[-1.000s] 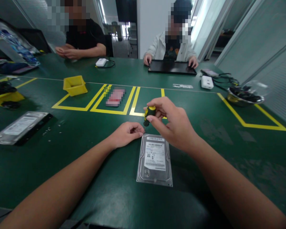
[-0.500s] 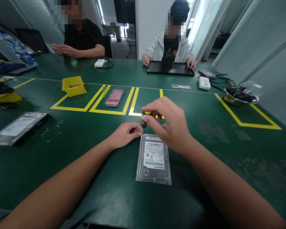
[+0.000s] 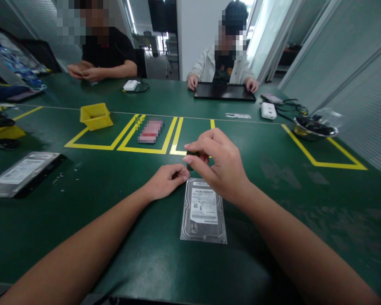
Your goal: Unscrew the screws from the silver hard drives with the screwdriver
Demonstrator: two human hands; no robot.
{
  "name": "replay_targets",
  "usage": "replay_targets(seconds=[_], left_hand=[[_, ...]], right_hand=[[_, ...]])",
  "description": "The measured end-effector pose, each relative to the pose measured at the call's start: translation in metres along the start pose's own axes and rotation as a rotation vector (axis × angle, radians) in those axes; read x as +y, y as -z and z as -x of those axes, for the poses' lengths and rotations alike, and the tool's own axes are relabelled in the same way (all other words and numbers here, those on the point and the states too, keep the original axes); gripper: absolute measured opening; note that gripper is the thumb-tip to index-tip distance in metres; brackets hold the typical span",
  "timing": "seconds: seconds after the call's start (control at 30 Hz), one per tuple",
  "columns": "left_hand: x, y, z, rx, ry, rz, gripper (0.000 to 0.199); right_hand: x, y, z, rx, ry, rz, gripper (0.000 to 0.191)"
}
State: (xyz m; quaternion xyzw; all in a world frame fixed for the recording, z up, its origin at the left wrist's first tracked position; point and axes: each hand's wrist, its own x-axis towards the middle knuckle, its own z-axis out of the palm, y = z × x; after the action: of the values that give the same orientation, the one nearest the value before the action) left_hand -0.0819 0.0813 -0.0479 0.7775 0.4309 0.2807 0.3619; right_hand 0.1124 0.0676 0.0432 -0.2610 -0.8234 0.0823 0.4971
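A silver hard drive with a white label lies flat on the green table in front of me. My right hand is above its far end, thumb and fingers closed on a short black and yellow screwdriver. The screwdriver's handle is mostly covered by the fingers, and it points down toward the drive's far left corner. At that same corner is my left hand, its fingertips pinched together. Whatever lies between those fingertips is hidden or too small to make out.
A second hard drive lies at the left, near several tiny screws. Beyond are a yellow bin, a pink phone-like object and a metal bowl of dark parts. Across the table, one person holds a black tray; another sits left.
The right-hand fingers have turned slightly around the screwdriver, hiding its yellow part. My left hand stays at the drive's corner. The view has shifted a little.
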Motion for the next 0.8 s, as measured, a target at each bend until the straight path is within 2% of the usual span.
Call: replay_targets(seconds=[0.27, 0.8], left_hand=[[0.0020, -0.0014, 0.0014, 0.004, -0.003, -0.023, 0.018], [0.0034, -0.0036, 0.0040, 0.019, -0.024, -0.082, 0.017]], right_hand=[[-0.0021, -0.0039, 0.0006, 0.007, 0.073, 0.038, 0.011], [-0.0014, -0.0010, -0.0018, -0.027, 0.056, 0.027, 0.017]])
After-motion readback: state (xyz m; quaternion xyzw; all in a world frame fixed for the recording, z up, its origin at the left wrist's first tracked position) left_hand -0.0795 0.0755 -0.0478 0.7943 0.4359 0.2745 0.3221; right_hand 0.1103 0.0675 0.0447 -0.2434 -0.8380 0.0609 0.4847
